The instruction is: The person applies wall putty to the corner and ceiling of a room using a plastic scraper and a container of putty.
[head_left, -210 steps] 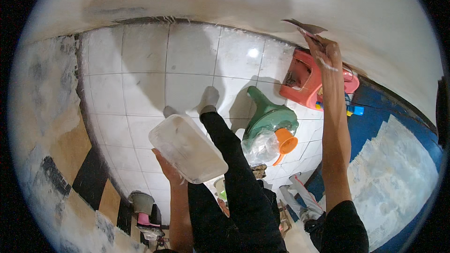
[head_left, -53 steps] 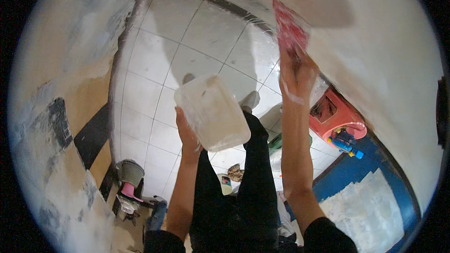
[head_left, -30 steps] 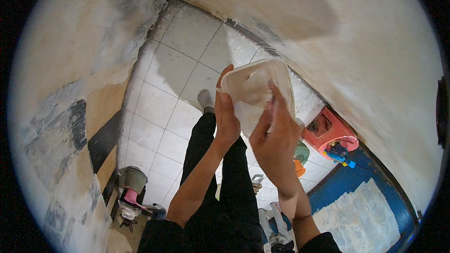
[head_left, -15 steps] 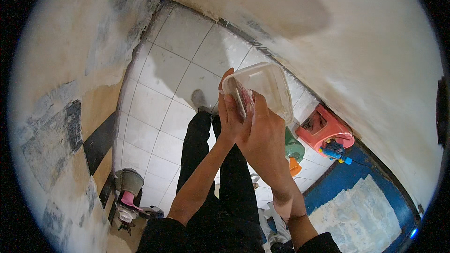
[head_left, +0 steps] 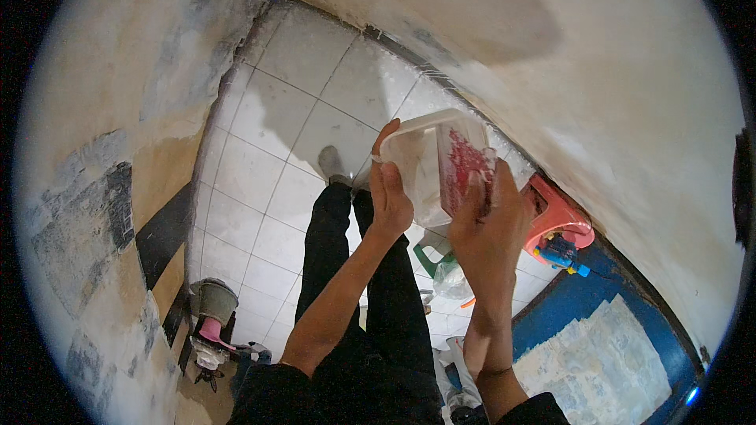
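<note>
Right now the flat red scraper (head_left: 463,161), smeared white, is over the right part of the translucent tub (head_left: 417,169), its long edge running far to near; I can't tell whether it touches the rim. My right hand (head_left: 494,216) is the nearer one, closed on the scraper's near right side, so most of its face lies far and left of my knuckles. My left hand (head_left: 391,203) is half curled, gripping the tub's left side between thumb and fingers. My 2 hands sit apart. Farther right are the coral stool (head_left: 568,212) and the pale wall (head_left: 630,110).
</note>
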The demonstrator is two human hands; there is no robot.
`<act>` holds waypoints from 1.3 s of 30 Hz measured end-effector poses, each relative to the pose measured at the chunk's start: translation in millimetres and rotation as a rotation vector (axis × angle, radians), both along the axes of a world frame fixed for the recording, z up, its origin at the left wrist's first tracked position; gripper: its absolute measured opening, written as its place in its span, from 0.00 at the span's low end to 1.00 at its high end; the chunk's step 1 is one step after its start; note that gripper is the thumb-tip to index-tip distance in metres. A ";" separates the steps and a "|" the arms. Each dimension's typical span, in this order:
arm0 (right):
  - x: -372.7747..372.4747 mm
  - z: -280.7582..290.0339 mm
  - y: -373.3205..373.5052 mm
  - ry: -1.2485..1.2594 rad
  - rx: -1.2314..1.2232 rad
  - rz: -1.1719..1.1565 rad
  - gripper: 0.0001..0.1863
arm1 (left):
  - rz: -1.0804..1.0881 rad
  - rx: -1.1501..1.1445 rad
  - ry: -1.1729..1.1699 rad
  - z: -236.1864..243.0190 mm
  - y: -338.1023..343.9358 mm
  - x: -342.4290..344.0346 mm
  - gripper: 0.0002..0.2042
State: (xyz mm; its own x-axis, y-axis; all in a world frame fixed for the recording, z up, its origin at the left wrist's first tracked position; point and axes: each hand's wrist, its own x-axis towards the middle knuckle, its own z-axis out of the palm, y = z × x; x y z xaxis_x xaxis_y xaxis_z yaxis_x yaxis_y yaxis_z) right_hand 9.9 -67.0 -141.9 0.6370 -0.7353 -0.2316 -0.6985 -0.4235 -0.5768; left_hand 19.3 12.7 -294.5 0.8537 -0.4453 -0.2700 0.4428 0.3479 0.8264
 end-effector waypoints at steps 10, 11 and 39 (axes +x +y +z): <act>-25.5 -12.4 -7.3 0.026 -0.050 0.092 0.16 | 0.044 -0.016 0.112 2.8 -7.5 -3.2 0.31; -29.5 -19.4 -3.1 0.046 -0.087 0.168 0.17 | 0.059 -0.010 0.129 2.8 -8.5 -4.4 0.31; -26.1 -25.7 20.3 -0.070 0.123 0.233 0.12 | 0.027 -0.155 0.399 17.7 -1.5 -7.1 0.31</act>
State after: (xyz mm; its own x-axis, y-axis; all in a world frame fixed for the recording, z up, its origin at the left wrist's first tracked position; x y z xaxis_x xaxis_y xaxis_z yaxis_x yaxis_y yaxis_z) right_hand -16.2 -46.7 -167.6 0.8034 -0.5359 -0.2595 -0.5470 -0.4922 -0.6772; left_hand 12.2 11.2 -276.8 0.7077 -0.4858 -0.5129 0.7063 0.4701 0.5293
